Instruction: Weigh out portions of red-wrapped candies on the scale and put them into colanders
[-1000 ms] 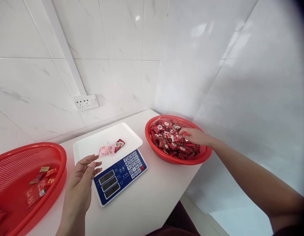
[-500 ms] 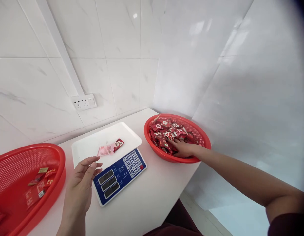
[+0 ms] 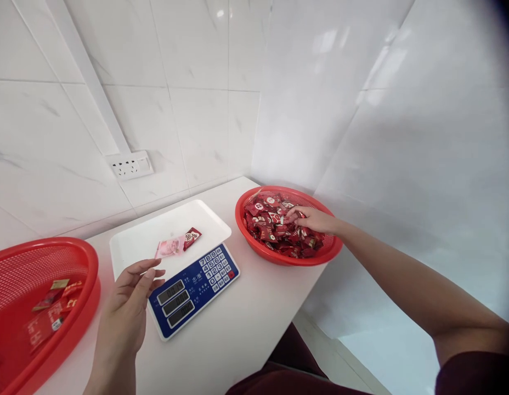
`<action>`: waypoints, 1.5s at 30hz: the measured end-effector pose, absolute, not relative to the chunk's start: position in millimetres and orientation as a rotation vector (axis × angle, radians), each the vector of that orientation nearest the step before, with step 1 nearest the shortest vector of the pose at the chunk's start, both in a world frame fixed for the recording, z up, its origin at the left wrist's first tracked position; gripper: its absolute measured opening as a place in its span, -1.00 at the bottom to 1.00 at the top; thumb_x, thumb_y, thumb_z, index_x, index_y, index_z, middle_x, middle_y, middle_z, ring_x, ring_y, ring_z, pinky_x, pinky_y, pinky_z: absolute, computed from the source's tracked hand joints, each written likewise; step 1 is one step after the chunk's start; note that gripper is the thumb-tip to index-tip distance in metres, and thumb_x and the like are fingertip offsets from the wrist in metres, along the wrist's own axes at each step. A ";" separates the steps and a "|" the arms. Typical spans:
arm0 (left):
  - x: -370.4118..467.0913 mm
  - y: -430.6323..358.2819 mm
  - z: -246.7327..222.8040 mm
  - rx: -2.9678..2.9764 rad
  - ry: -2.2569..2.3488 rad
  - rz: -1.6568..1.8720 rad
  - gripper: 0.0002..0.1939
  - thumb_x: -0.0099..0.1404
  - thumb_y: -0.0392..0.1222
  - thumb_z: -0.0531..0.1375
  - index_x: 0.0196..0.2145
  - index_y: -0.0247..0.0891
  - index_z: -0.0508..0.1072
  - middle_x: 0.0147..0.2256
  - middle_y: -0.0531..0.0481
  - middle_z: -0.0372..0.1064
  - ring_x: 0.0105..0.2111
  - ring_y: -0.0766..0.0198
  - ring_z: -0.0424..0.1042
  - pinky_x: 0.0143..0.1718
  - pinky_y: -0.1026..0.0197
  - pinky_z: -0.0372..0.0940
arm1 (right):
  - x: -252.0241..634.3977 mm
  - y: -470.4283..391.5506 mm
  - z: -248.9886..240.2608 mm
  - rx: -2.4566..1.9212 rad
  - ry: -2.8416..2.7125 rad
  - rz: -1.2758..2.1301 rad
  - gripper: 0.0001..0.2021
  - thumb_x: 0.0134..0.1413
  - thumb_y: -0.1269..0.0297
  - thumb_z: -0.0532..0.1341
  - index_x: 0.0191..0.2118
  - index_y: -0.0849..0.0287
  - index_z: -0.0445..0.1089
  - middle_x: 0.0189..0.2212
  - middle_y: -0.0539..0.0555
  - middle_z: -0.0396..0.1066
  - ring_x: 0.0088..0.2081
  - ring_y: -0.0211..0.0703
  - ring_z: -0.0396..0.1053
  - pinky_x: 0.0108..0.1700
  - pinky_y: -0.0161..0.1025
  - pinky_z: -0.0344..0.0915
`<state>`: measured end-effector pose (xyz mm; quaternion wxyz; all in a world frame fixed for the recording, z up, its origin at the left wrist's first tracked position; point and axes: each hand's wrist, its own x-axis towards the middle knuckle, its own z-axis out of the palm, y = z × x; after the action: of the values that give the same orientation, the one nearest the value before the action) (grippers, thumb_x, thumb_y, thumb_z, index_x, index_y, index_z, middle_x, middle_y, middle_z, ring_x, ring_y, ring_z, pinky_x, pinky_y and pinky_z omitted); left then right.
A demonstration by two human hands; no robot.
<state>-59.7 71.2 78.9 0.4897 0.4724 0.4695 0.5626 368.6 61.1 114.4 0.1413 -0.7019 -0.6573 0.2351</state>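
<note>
A red oval basket (image 3: pixel 246 233) at the right is heaped with small red packets (image 3: pixel 279 233). Over the heap, near its back, my right hand (image 3: pixel 312 219) has its fingers bent down among the packets; whether it grips one is unclear. My left hand (image 3: pixel 133 302) hovers by the front left corner of a white and blue scale (image 3: pixel 197 291), fingers apart and holding nothing. On the scale's white tray (image 3: pixel 135 241) lie a pink packet (image 3: pixel 170 247) and a dark red packet (image 3: pixel 192 238), touching each other.
Another red basket (image 3: pixel 88 274) stands at the left edge with several packets (image 3: pixel 43 323) inside. The white table (image 3: pixel 238 323) meets a tiled wall, where a socket panel (image 3: pixel 130 165) is mounted. A smooth pale wall rises at the right.
My right hand has moved back and up across the heap, uncovering packets at the front. The view has shifted slightly; my left hand keeps its place beside the scale.
</note>
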 end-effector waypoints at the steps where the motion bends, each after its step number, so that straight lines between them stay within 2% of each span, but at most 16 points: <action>1: -59.8 71.1 79.0 1.152 1.142 1.367 -0.73 0.07 0.00 0.29 -0.29 -0.14 0.47 -0.21 0.05 0.38 -0.26 0.28 0.37 -0.27 0.27 0.32 | 368.0 58.3 116.3 -2.021 -1.914 0.742 -0.63 0.06 0.45 -0.01 -0.03 0.20 0.35 -0.09 0.14 0.45 -0.11 -0.14 0.40 -0.17 -0.29 0.31; 4: -59.7 70.5 79.1 1.169 1.151 1.369 -0.72 0.07 0.01 0.29 -0.28 -0.16 0.47 -0.21 0.02 0.38 -0.25 0.24 0.37 -0.27 0.23 0.34 | 360.6 53.2 114.7 -2.047 -1.999 0.959 -0.68 -0.01 0.31 0.14 -0.10 0.12 0.44 -0.26 0.07 0.53 -0.27 -0.09 0.47 -0.30 -0.28 0.35; 7: -59.5 69.5 79.0 1.183 1.166 1.349 -0.72 0.08 0.01 0.28 -0.28 -0.16 0.47 -0.21 0.00 0.39 -0.24 0.23 0.38 -0.26 0.21 0.34 | 349.8 55.1 103.0 -2.083 -2.092 1.096 -0.56 -0.10 0.17 0.23 -0.01 0.05 0.43 -0.41 0.03 0.55 -0.42 -0.06 0.48 -0.41 -0.24 0.35; 9: -59.7 69.2 78.5 1.195 1.179 1.329 -0.71 0.08 0.02 0.28 -0.27 -0.16 0.47 -0.22 -0.01 0.40 -0.23 0.22 0.38 -0.26 0.21 0.34 | 344.2 58.9 92.0 -2.107 -2.141 1.081 -0.44 -0.21 0.20 0.28 0.05 0.03 0.38 -0.35 0.05 0.55 -0.38 -0.01 0.49 -0.38 -0.21 0.36; 12: -60.3 69.4 77.4 1.214 1.192 1.311 -0.69 0.07 0.03 0.28 -0.26 -0.18 0.47 -0.23 -0.03 0.41 -0.23 0.18 0.39 -0.27 0.18 0.35 | 339.5 63.3 76.4 -2.149 -2.190 0.960 -0.35 -0.34 0.28 0.31 0.06 0.03 0.36 -0.14 0.12 0.50 -0.19 0.11 0.46 -0.25 -0.16 0.35; 16: -60.8 69.6 75.8 1.221 1.197 1.297 -0.68 0.06 0.03 0.28 -0.25 -0.18 0.48 -0.24 -0.03 0.42 -0.24 0.19 0.41 -0.26 0.19 0.34 | 335.5 62.5 64.5 -2.198 -2.183 0.783 -0.46 -0.25 0.28 0.25 0.01 0.09 0.37 -0.10 0.23 0.46 -0.12 0.26 0.40 -0.20 -0.03 0.30; 22: -62.3 70.7 73.4 1.244 1.222 1.252 -0.63 0.05 0.05 0.28 -0.23 -0.20 0.47 -0.24 -0.06 0.44 -0.27 0.16 0.43 -0.26 0.15 0.34 | 342.4 63.1 77.2 -2.082 -1.992 0.795 -0.64 -0.25 0.43 0.22 -0.20 0.09 0.47 -0.21 0.11 0.51 -0.13 0.13 0.41 -0.13 -0.12 0.29; 26: -61.5 71.5 72.5 1.243 1.272 1.248 -0.59 0.01 0.11 0.28 -0.25 -0.21 0.48 -0.20 -0.09 0.44 -0.26 0.12 0.44 -0.26 0.12 0.36 | 359.7 65.1 94.9 -1.975 -1.661 0.808 -0.70 -0.06 0.30 0.19 -0.13 0.13 0.41 -0.13 0.10 0.49 -0.05 0.08 0.38 -0.05 -0.10 0.31; 29: -59.7 70.2 72.1 1.257 1.262 1.228 -0.58 0.01 0.12 0.28 -0.25 -0.20 0.48 -0.17 -0.08 0.43 -0.23 0.12 0.43 -0.23 0.13 0.37 | 366.6 64.6 100.5 -1.870 -1.410 0.866 -0.69 0.05 0.19 0.16 -0.07 0.14 0.35 -0.14 0.12 0.50 -0.08 0.03 0.42 -0.10 -0.09 0.37; 34: -56.3 67.7 71.5 1.263 1.209 1.184 -0.60 0.03 0.09 0.29 -0.23 -0.20 0.47 -0.22 -0.07 0.42 -0.23 0.12 0.42 -0.22 0.13 0.38 | 360.1 64.5 105.0 -1.733 -1.104 0.962 -0.67 0.00 0.06 0.21 -0.14 0.13 0.34 -0.26 0.16 0.55 -0.25 0.06 0.51 -0.23 -0.03 0.46; 38: -42.7 57.9 75.2 1.100 1.079 1.168 -0.65 0.06 0.05 0.29 -0.24 -0.19 0.45 -0.21 -0.05 0.41 -0.27 0.19 0.42 -0.25 0.18 0.38 | 330.2 59.8 123.1 -1.675 -1.004 0.964 -0.69 0.01 0.03 0.20 -0.14 0.05 0.32 -0.22 0.13 0.54 -0.24 0.07 0.51 -0.26 -0.04 0.46; 40: -29.5 46.3 77.0 0.946 0.945 1.113 -0.65 0.10 0.04 0.27 -0.19 -0.16 0.42 -0.18 -0.07 0.40 -0.23 0.17 0.42 -0.23 0.15 0.37 | 302.5 53.4 129.9 -1.646 -0.965 0.959 -0.71 0.01 0.02 0.21 -0.14 -0.04 0.33 -0.21 0.09 0.53 -0.24 0.08 0.50 -0.31 -0.06 0.46; 42: -13.3 32.6 75.8 0.828 0.762 0.998 -0.57 0.16 0.04 0.24 -0.04 -0.11 0.34 -0.04 -0.13 0.34 -0.07 0.10 0.37 -0.13 0.06 0.34 | 268.4 44.6 128.4 -1.607 -0.922 0.978 -0.70 -0.06 0.02 0.26 -0.16 -0.11 0.34 -0.24 0.05 0.54 -0.27 0.09 0.50 -0.36 -0.04 0.45; 45: 10.1 14.7 67.0 0.724 0.552 0.861 -0.30 0.10 0.10 0.27 0.16 0.04 0.13 0.17 -0.17 0.10 0.15 -0.01 0.15 -0.08 -0.05 0.30 | 213.2 29.4 109.1 -1.381 -1.055 1.069 -0.67 -0.15 -0.01 0.31 -0.24 -0.01 0.38 -0.32 0.08 0.53 -0.30 0.07 0.49 -0.29 -0.02 0.45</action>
<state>10.1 14.7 67.0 0.8100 0.3388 0.2584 0.4029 213.2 29.4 109.1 0.5231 -0.5769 -0.4406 0.4465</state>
